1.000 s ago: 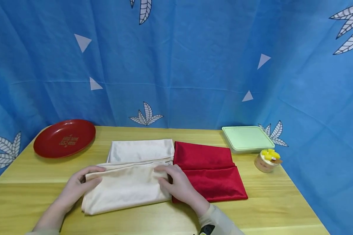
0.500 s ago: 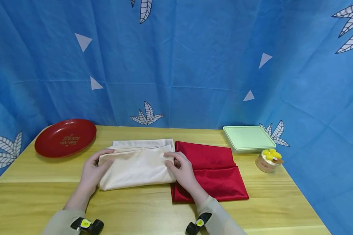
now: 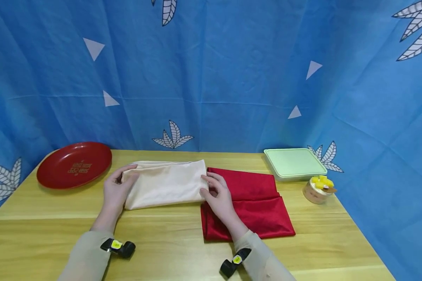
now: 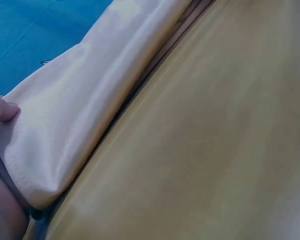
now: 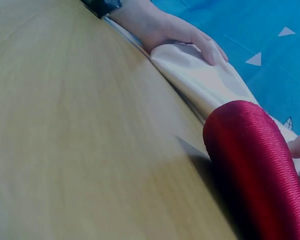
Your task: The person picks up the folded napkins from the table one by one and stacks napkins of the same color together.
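Note:
A folded cream cloth (image 3: 163, 185) lies toward the back of the table, left of a folded red cloth (image 3: 256, 214). Its left end is pinched by my left hand (image 3: 116, 189), thumb in front; the left wrist view shows the thumb (image 4: 4, 111) on the smooth fabric. At the other end, my right hand (image 3: 218, 195) pinches the right edge, its wrist over the red cloth. A white folded cloth seen earlier is almost wholly covered by the cream one. The red cloth's rounded fold (image 5: 250, 155) partly blocks the right wrist view.
A red oval plate (image 3: 75, 166) with gold characters sits at the back left. A pale green lidded box (image 3: 295, 163) stands at the back right, with a small dessert cup (image 3: 318, 190) topped in yellow in front of it. A blue patterned curtain (image 3: 204, 78) hangs behind the table.
Both hands have carried the cream cloth away from the table's front and a little to the right, over the white cloth. The red cloth stays in place.

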`<state>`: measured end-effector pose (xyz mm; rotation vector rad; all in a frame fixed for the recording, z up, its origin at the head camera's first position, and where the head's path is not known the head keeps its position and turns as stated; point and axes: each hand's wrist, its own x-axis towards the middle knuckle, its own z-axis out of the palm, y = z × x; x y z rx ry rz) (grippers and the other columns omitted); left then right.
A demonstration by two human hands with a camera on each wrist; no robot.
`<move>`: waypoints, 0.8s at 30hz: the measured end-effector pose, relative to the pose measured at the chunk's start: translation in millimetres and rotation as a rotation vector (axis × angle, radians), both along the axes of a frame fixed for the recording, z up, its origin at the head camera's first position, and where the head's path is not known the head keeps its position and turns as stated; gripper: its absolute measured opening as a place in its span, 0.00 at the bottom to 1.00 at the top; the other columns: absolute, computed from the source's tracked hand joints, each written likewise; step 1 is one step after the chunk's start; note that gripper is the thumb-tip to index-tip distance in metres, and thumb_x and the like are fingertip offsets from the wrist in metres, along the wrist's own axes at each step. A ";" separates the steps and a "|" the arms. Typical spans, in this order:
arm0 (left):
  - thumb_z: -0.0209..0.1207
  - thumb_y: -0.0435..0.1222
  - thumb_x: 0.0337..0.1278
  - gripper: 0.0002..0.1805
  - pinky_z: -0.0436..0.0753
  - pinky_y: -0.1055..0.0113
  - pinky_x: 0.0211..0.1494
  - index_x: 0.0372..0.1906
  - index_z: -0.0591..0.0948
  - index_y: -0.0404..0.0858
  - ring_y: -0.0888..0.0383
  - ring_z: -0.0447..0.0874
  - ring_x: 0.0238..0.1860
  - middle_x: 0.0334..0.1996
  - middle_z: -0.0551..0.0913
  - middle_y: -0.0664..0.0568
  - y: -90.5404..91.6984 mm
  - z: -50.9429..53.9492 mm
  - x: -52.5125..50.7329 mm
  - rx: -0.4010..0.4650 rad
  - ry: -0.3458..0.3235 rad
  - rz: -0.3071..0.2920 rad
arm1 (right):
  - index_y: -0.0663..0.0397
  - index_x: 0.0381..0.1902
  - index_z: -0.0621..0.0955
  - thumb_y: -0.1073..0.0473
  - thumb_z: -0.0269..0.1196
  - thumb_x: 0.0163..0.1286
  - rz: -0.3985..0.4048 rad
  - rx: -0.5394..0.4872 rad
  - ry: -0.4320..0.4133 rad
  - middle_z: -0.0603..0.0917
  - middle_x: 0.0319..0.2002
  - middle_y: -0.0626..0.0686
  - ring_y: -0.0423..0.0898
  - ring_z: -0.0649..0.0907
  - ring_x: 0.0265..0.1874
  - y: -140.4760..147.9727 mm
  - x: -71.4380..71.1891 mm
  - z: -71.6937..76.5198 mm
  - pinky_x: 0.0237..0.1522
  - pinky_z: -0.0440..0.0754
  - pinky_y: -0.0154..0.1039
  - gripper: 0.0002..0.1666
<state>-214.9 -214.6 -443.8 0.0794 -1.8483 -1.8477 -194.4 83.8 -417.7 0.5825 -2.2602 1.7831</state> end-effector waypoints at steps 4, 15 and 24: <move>0.67 0.32 0.52 0.16 0.63 0.72 0.65 0.49 0.84 0.37 0.65 0.75 0.54 0.47 0.84 0.54 -3.3 -1.2 -9.2 -0.057 -0.021 0.033 | 0.72 0.56 0.76 0.75 0.63 0.61 0.025 0.041 0.017 0.67 0.63 0.68 0.60 0.76 0.54 -1.0 0.1 -1.0 0.46 0.81 0.47 0.23; 0.59 0.38 0.61 0.23 0.73 0.74 0.45 0.61 0.76 0.40 0.60 0.71 0.46 0.56 0.74 0.47 -8.8 1.2 -18.0 -0.194 -0.338 -0.015 | 0.69 0.55 0.78 0.73 0.63 0.61 0.074 0.093 0.023 0.71 0.61 0.62 0.55 0.82 0.47 3.9 -19.9 -37.2 0.46 0.81 0.38 0.22; 0.59 0.33 0.60 0.21 0.74 0.76 0.44 0.60 0.78 0.41 0.63 0.75 0.44 0.50 0.75 0.48 -8.3 -1.8 -17.3 -0.151 -0.279 0.063 | 0.63 0.48 0.83 0.72 0.65 0.60 0.012 0.170 0.053 0.78 0.54 0.58 0.50 0.81 0.49 4.0 -18.3 -38.3 0.43 0.82 0.36 0.17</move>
